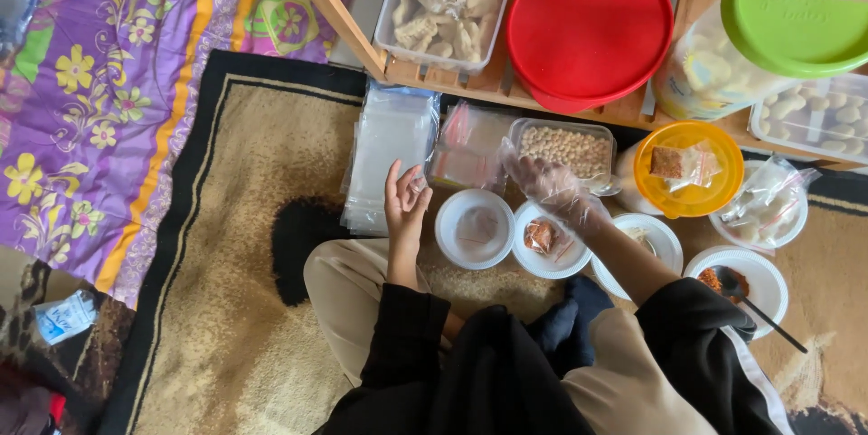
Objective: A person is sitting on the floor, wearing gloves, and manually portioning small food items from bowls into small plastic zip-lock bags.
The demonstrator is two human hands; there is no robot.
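I sit cross-legged on a rug. My left hand (pixel 404 204) is bare, fingers loosely curled, and touches the edge of a stack of clear plastic bags (pixel 389 150). My right hand (pixel 551 189) wears a clear plastic glove and hovers, fingers spread, over a clear tub of small pale nuts (pixel 570 147). Below the hands stand an empty white plastic bowl (pixel 475 229) and a white bowl with a small packet of red-brown seasoning (pixel 541 236) in it.
An orange lid (pixel 692 168) carries a seasoning sachet. White bowls (pixel 755 277) at the right hold red powder and a spoon. A low wooden shelf (pixel 493 82) holds a cracker tub, a red lid and a green-lidded jar. A purple floral cloth (pixel 108 82) lies left.
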